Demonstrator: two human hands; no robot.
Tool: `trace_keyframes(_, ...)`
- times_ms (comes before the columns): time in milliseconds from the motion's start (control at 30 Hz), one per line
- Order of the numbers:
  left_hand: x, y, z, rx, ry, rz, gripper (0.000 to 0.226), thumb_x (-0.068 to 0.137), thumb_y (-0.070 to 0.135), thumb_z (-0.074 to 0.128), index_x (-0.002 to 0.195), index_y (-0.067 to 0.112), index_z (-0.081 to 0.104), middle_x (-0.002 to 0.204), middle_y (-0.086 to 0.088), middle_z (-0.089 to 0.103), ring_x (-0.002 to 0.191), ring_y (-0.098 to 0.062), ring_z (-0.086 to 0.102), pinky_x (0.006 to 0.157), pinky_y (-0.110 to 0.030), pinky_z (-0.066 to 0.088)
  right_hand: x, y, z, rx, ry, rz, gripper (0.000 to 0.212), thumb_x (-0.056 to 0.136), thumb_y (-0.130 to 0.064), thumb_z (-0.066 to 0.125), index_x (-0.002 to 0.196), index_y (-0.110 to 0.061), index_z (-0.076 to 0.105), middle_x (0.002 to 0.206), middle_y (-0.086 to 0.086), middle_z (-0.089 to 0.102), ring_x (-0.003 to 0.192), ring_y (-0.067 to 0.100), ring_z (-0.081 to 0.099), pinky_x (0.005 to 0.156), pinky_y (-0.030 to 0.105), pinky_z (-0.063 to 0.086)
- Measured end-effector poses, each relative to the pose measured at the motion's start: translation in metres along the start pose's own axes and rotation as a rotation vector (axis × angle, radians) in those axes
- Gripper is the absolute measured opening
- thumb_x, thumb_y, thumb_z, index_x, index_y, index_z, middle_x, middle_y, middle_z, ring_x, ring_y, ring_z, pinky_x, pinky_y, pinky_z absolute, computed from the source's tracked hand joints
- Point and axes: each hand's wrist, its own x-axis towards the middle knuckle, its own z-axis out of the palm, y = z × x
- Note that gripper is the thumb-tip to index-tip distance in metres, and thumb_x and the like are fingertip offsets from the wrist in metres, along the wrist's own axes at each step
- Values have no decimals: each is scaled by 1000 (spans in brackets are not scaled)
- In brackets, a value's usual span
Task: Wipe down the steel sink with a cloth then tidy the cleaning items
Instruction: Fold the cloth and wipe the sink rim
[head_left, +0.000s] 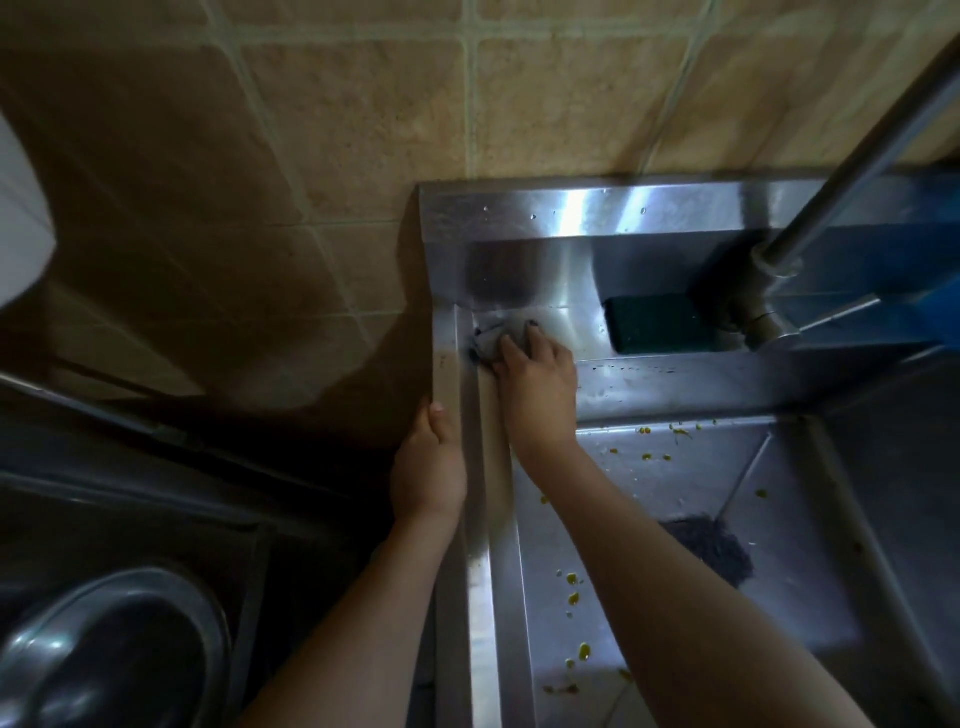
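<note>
**Cloth pressed into the sink's far left corner**

The basin of the steel sink (483, 519) is seen to hold a dark wad of scouring material (711, 545) near its middle, and yellow specks (574, 597) are scattered over its floor and far wall. On the raised ledge behind the basin a green sponge (649, 322) is laid flat, just beside the base of the tap pipe (852, 176). A round metal bowl (119, 649) is seen low at the left, well apart from the sink; what it holds cannot be told in the dim light.

The cloth (488, 340) is found on that back ledge, in the far left corner, against the raised left rim and below the upstand. It is covered and gripped by the right hand (540, 384), whose fingers are bent down over it. The outer edge of the left rim is gripped by the left hand (428, 473), with the thumb laid on top. Open ledge is left between the cloth and the sponge; to the left and behind, the cloth is hemmed in by steel, with the tiled wall (363, 130) beyond.

The cloth is bunched into a grey wad, so no clear long axis can be made out; it spreads slightly more from side to side than from front to back
</note>
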Motion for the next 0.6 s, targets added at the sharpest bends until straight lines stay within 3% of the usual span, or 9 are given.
trace_keyframes(67,-1,1,0,3,-1,7,46,101,33,22,139,15,39,138,-13,49,126,-32,45,101,-34,34,-1,1,-6,39,0,-11,16,75,-13,71,91,-10,71,106,18,65,90,40,59,75,34,51)
trace_keyframes(200,-5,3,-3,30,1,20,45,101,34,21,136,16,43,133,-13,52,122,-32,48,97,-34,37,-9,7,-18,250,-44,74,23,86,-11,53,104,-8,68,111,14,62,103,36,53,84,35,44)
trace_keyframes(300,-10,2,-6,35,2,41,45,100,37,21,128,17,50,125,-13,55,114,-30,52,86,-31,36,-25,11,-38,470,38,240,21,88,-8,57,105,-3,68,106,13,65,98,29,58,79,19,38)
trace_keyframes(400,-15,3,-11,47,27,73,42,99,38,25,122,14,52,121,-12,54,105,-26,53,78,-29,34,-44,17,-60,590,39,342,28,88,-8,59,115,-5,64,116,10,64,108,24,57,96,28,42)
trace_keyframes(467,-20,4,-17,24,3,81,38,99,31,31,124,10,50,122,-13,52,103,-24,51,76,-26,30,-56,20,-77,627,56,383,30,88,-9,60,118,-5,62,118,10,63,110,22,56,99,32,42)
trace_keyframes(600,-36,-4,-30,-44,-30,121,32,97,23,39,124,9,50,125,-14,50,110,-28,49,77,-23,29,-79,24,-110,719,89,463,29,90,-11,59,119,-9,62,116,5,64,105,14,56,88,15,39)
